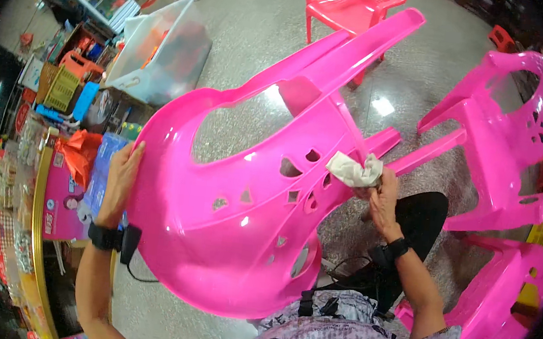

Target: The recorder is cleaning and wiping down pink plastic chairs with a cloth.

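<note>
A bright pink plastic chair point(224, 237) is tipped over in front of me, its curved back with heart-shaped cutouts toward the left and its legs pointing up to the right. My left hand point(123, 174) is closed on the rim of the chair's back, thumb on the near face and the other fingers mostly hidden behind. In my right hand point(381, 204) is a crumpled white cloth point(354, 169), lying against the chair near the seat and the small cutouts. Dark bands circle both wrists.
More pink chairs point(482, 119) stand at the right, one lower down partly cut off. A red chair point(347, 15) is at the far side. At the left are a clear plastic bin point(164, 52), a yellow basket point(62, 86), an orange bag point(78, 154) and a shelf of packaged goods.
</note>
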`<state>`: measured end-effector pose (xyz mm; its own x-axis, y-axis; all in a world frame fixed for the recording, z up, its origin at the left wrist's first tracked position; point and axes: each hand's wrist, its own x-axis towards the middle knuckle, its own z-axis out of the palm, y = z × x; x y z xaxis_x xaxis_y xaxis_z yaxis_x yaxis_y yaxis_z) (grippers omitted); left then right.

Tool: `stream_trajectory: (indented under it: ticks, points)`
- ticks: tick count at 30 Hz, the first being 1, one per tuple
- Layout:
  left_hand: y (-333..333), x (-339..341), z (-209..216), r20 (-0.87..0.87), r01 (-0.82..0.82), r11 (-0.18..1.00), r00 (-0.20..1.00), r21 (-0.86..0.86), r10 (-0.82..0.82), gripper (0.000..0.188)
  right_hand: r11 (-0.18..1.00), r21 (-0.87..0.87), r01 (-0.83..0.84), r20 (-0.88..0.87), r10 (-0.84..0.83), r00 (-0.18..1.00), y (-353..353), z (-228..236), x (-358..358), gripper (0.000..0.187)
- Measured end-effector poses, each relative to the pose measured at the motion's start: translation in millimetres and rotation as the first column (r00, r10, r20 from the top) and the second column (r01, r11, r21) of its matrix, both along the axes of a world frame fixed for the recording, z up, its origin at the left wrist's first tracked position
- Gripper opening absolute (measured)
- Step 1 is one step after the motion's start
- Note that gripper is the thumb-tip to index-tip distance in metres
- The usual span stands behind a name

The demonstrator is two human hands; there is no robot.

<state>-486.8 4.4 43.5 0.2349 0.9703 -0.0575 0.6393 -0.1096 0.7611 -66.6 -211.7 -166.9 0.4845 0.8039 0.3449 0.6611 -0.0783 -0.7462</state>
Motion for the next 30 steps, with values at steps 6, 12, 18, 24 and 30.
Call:
stream_trajectory:
  ticks: [6,12,18,24,30]
  points:
    - [-55,9,61,-0.038,-0.045,0.986,0.998,0.163,0.051,0.026,0.997,-0.060,0.047,-0.347,-0.065,0.936,-11,-29,-38,0.043]
    - [-79,36,79,0.027,-0.001,0.976,1.000,0.217,-0.005,0.025,0.992,-0.076,0.102,-0.906,-0.111,0.409,-11,-41,-72,0.050]
    - [-67,28,109,-0.122,0.062,0.927,0.992,0.370,-0.018,0.025,0.995,0.096,0.019,-0.970,0.090,0.225,13,-34,-81,0.056]
    - [-64,12,112,-0.325,0.118,0.911,0.946,0.395,0.018,0.024,0.989,0.147,-0.001,-0.952,0.142,0.273,41,-67,-106,0.061]
    - [-91,-22,39,-0.286,0.079,0.858,0.955,0.507,0.081,0.022,0.985,0.096,-0.146,-0.993,0.104,0.049,59,-112,-121,0.054]
